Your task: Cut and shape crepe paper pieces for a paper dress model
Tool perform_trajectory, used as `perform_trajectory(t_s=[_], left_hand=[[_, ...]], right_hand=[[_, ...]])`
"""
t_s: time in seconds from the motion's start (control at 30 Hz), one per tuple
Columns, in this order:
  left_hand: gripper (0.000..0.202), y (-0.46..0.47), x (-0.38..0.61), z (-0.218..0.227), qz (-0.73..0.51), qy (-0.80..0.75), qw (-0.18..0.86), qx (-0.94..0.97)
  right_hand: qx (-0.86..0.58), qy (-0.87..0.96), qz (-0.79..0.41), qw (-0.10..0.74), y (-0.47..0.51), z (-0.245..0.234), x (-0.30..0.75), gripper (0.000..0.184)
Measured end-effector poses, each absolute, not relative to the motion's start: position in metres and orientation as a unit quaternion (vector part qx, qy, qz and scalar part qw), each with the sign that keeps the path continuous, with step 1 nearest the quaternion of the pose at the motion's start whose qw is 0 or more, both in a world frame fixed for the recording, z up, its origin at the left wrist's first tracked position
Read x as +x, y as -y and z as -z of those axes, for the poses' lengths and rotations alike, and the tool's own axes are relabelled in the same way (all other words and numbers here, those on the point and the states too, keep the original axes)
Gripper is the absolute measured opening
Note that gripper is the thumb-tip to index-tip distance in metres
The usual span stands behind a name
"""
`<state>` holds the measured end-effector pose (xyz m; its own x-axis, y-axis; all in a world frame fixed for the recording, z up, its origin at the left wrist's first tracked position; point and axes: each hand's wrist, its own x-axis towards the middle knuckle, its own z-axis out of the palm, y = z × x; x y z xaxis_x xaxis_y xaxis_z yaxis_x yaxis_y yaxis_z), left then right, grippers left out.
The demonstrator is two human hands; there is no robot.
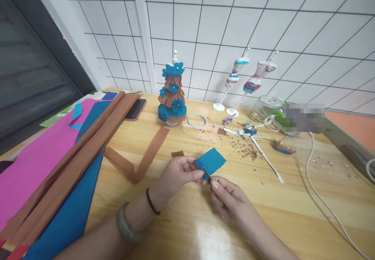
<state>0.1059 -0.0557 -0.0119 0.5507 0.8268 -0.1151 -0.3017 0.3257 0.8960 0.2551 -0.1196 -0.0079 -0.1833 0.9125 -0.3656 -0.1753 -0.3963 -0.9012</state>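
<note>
My left hand [178, 174] pinches a small blue piece of crepe paper [211, 161] just above the wooden table [187, 221]. My right hand [230, 201] is closed round small scissors [206, 173], whose thin blades meet the paper's lower edge. Most of the scissors is hidden in my fingers. A dark hair tie and a green bangle sit on my left wrist.
A mannequin dressed in brown and blue paper [172, 96] stands at the back, two more small mannequins [249, 80] to its right. Brown, blue and pink paper sheets [58, 166] lie left with a phone [135, 109]. A tape ring [197, 121], scraps, a jar [266, 108] and a white cable [319, 197] lie right.
</note>
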Motion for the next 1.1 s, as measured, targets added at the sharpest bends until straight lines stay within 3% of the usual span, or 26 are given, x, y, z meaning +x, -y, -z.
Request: perform_trajectory(t_s=[0.23, 0.7, 1.1], left_hand=[[0.015, 0.0554, 0.1054, 0.0125, -0.376, -0.297, 0.761, 0.437], [0.033, 0.0583, 0.1086, 0.0106, -0.384, -0.304, 0.773, 0.402], [0.032, 0.0586, 0.1082, 0.0106, -0.378, -0.319, 0.767, 0.408]], right_hand=[[-0.479, 0.374, -0.679, 0.412, 0.1194, 0.0081, 0.2543, 0.041], [-0.479, 0.365, -0.677, 0.423, 0.1231, 0.0139, 0.2566, 0.041], [-0.483, 0.370, -0.670, 0.426, 0.1221, 0.0110, 0.2549, 0.038]])
